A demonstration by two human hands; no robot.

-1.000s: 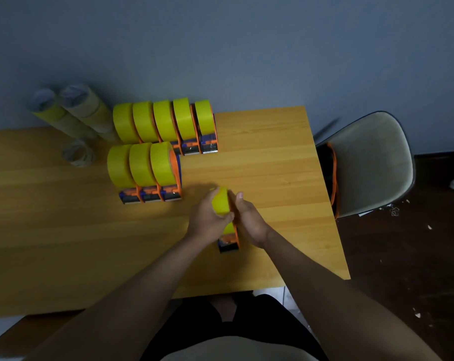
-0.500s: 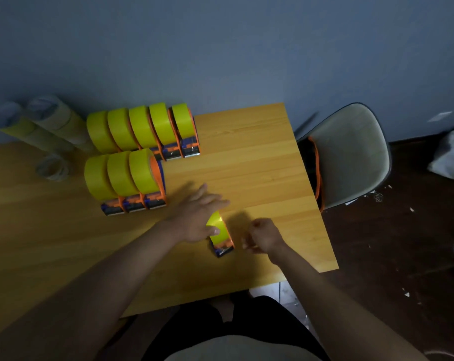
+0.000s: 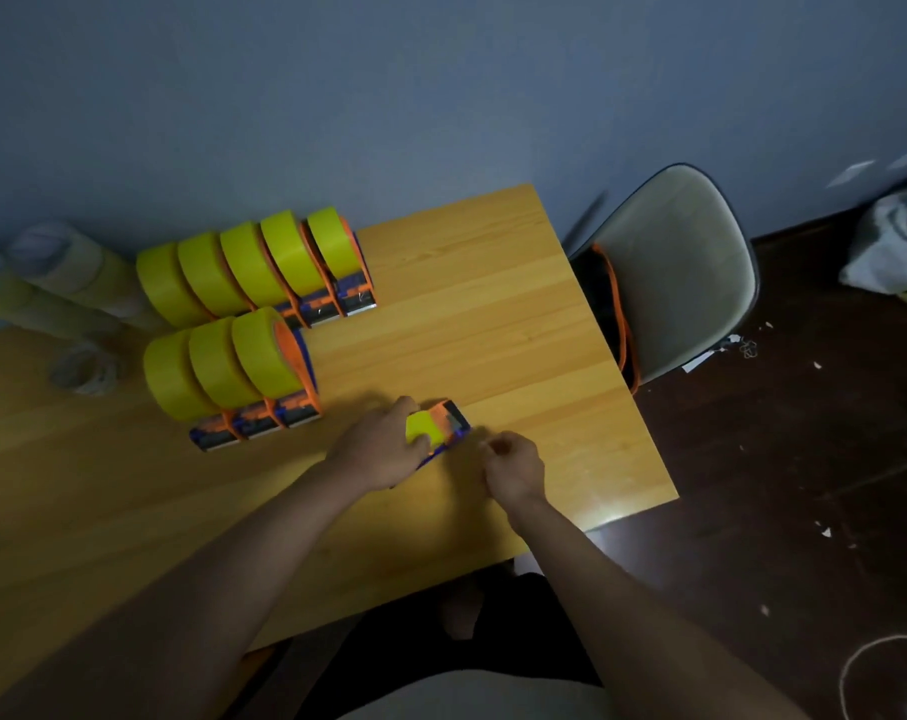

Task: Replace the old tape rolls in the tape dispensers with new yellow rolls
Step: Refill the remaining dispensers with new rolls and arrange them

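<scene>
Wooden table (image 3: pixel 493 314), pale orange grain, fills the left and centre of the frame, its right edge slanting down toward lower right. Back row of five yellow-roll dispensers (image 3: pixel 256 265) upper left of centre, front row of three (image 3: pixel 230 368) just below it, one lone dispenser (image 3: pixel 437 427) lying near the frame's centre (partly covered by a hand). At far left: wrapped tape stacks (image 3: pixel 61 283) lying on their sides, and an empty core (image 3: pixel 84 368) below them, blurred.

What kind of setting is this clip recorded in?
Probably a plain room at home or a small workroom: a bare wooden table against a grey-blue wall, a pale shell chair, and scraps on the dark floor.
</scene>
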